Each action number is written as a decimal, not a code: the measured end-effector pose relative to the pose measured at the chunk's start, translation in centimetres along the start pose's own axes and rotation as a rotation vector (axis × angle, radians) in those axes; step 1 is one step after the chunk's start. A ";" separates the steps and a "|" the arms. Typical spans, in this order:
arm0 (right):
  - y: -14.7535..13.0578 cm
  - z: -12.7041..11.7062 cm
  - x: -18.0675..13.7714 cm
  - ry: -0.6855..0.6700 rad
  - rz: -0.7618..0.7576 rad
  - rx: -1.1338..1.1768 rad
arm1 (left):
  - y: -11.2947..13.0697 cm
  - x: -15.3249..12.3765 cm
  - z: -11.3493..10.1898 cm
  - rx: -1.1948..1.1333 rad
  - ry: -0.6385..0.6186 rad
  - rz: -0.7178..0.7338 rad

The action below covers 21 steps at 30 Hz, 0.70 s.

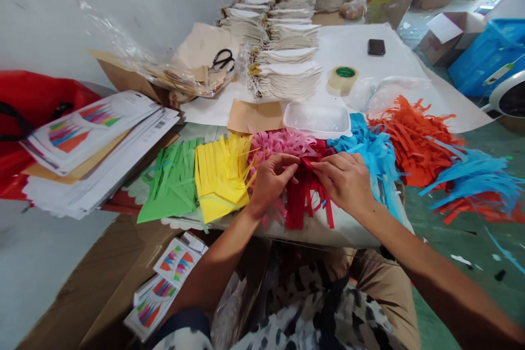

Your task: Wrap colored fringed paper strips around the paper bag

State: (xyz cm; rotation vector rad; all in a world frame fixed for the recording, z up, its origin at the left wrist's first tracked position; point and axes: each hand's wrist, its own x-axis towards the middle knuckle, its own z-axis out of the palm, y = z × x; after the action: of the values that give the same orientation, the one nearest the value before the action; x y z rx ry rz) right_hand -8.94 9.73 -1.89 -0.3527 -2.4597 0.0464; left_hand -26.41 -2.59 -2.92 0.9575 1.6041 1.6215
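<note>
Both my hands meet over a red tissue paper tassel [296, 205] near the table's front edge. My left hand [273, 178] pinches the tassel's top band from the left, thumb against fingertips. From the right, my right hand [342, 178] has its fingertips closed on the same band. Cut red strips hang below the fingers. Behind and left of them lies a pile of pink fringed paper [283, 142]. Yellow fringed paper [223, 175] and green fringed paper [172, 180] lie further left. Blue fringed paper [369, 150] sits beside my right hand.
Orange fringe [418, 142] and more blue fringe [478, 175] lie at the right. Behind stand a plastic tray [315, 118], brown paper [254, 116], a tape roll [342, 79], stacked white bundles [289, 79], black scissors [222, 59] and a dark phone-like object [376, 47]. Printed sheets [94, 142] lie left.
</note>
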 end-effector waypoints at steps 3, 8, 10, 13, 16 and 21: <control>0.1 0.1 0.0 0.078 0.036 0.060 | 0.2 -0.1 0.1 0.037 -0.023 0.019; 0.0 0.0 0.1 0.116 0.042 0.121 | 0.2 0.2 0.6 0.049 -0.005 0.068; -0.1 -0.3 0.1 0.114 0.028 0.113 | 0.2 0.3 0.7 0.122 0.024 0.113; -0.2 -0.8 0.1 0.115 0.010 0.104 | 0.3 0.2 0.7 0.361 0.076 0.235; -0.6 -1.8 0.2 0.109 0.027 0.140 | 0.4 -0.2 0.7 0.585 0.107 0.356; -1.3 -3.8 0.8 0.084 0.077 0.230 | 0.2 -0.3 0.7 0.692 0.075 0.380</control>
State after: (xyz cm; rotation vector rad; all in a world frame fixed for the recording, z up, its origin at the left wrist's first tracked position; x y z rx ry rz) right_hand -7.53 8.49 1.75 -0.3398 -2.3271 0.3377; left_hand -25.64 -2.49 -2.74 1.6483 2.1976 1.3426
